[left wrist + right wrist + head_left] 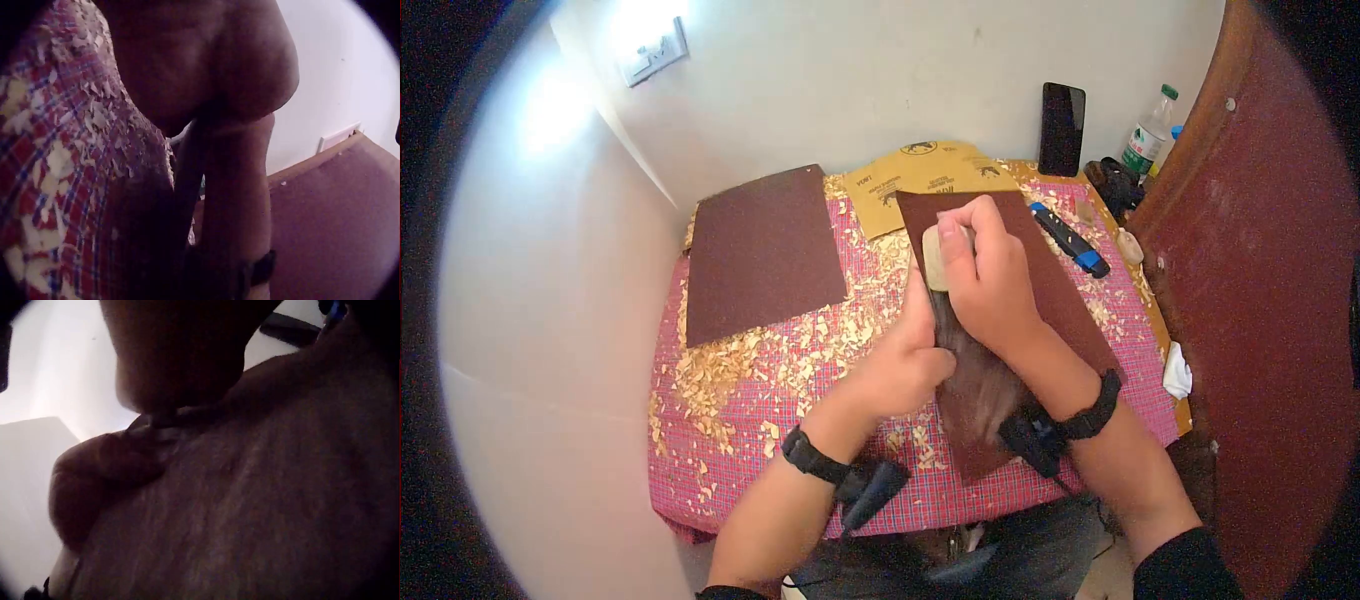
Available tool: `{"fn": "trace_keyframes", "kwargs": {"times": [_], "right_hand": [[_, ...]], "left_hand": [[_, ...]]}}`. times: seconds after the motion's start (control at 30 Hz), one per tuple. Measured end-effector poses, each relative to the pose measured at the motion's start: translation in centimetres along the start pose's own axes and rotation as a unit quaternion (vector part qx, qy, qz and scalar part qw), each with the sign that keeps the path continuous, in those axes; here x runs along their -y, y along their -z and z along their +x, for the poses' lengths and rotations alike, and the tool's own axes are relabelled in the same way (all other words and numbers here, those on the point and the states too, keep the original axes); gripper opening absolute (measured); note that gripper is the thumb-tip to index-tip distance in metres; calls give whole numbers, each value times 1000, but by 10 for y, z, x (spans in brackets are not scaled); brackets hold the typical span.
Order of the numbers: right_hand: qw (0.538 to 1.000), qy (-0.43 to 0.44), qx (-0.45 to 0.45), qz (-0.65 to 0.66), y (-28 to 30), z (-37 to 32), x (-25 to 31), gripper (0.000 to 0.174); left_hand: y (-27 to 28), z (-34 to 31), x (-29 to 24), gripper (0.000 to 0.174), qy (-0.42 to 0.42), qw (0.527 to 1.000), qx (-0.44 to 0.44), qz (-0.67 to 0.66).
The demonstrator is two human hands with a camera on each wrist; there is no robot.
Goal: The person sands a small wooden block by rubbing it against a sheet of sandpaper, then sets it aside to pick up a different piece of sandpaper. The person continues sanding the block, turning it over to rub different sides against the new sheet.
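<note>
My right hand [992, 275] grips a pale, rounded wooden piece [935, 262], thumb on top, against a dark brown sandpaper sheet [1055, 290]. Whitish dust streaks the sheet below the piece. At the sheet's left edge, my left hand [897, 362] holds it, with one digit over the top and others along the side. Seen from the right wrist, the sheet [262, 494] slopes up close to the camera, and the left hand [84, 494] curls at its edge. In the left wrist view the left hand [206, 62] is dark and hides the piece.
Wood shavings [730, 375] litter the red checked cloth [775, 490]. A second brown sheet [765, 260] lies at left, a yellow printed sheet [880, 190] behind. At right are a utility knife [1070, 240], phone [1062, 130], bottle [1145, 140] and brown panel [1270, 300].
</note>
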State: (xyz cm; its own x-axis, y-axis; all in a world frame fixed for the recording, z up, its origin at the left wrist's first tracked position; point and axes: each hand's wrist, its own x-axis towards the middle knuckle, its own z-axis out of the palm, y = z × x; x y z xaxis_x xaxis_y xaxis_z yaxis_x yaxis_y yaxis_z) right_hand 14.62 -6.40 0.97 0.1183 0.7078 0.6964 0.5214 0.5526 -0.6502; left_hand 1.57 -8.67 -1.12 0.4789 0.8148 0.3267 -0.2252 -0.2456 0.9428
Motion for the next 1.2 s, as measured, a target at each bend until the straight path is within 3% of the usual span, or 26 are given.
{"fn": "trace_keyframes", "kwargs": {"times": [0.07,0.2,0.27,0.4,0.47,0.5,0.57,0.67,0.77,0.87,0.9,0.97,1.07,1.2], "right_hand": [[1000,2,15,-3,3,-9,2,16],[997,-2,72,12,5,-9,8,15],[999,10,9,-38,2,3,3,15],[999,-18,10,-26,0,-5,-8,19],[999,-50,3,-1,-1,-6,-9,20],[996,-85,0,23,-1,-7,-8,20],[997,-67,10,42,-5,-11,-8,20],[992,-67,74,74,-8,-18,1,20],[983,-14,178,43,-7,-21,18,19],[978,-12,200,58,-9,-20,19,19],[978,-11,200,58,-11,-20,18,19],[992,49,116,-26,-14,-22,18,18],[995,75,41,-53,-18,-15,21,16],[996,50,23,-69,-15,-7,25,16]], "left_hand": [[13,3,-9,103,78,992,91,-27],[7,1,-8,103,110,990,68,-63],[-4,-5,5,98,31,997,2,-74],[2,-2,-12,101,86,994,55,-37],[-3,2,-12,67,108,968,-28,-223],[-6,4,-9,67,107,969,-26,-222],[-8,5,-3,39,107,926,-122,-340],[4,7,-2,36,100,914,-153,-361],[19,9,5,38,90,915,-162,-359],[24,9,2,43,106,903,-141,-392],[24,10,4,45,121,906,-144,-379],[22,10,4,46,136,909,-147,-365],[7,8,-7,47,131,934,-153,-294],[-2,6,-14,45,118,934,-165,-294]]}}
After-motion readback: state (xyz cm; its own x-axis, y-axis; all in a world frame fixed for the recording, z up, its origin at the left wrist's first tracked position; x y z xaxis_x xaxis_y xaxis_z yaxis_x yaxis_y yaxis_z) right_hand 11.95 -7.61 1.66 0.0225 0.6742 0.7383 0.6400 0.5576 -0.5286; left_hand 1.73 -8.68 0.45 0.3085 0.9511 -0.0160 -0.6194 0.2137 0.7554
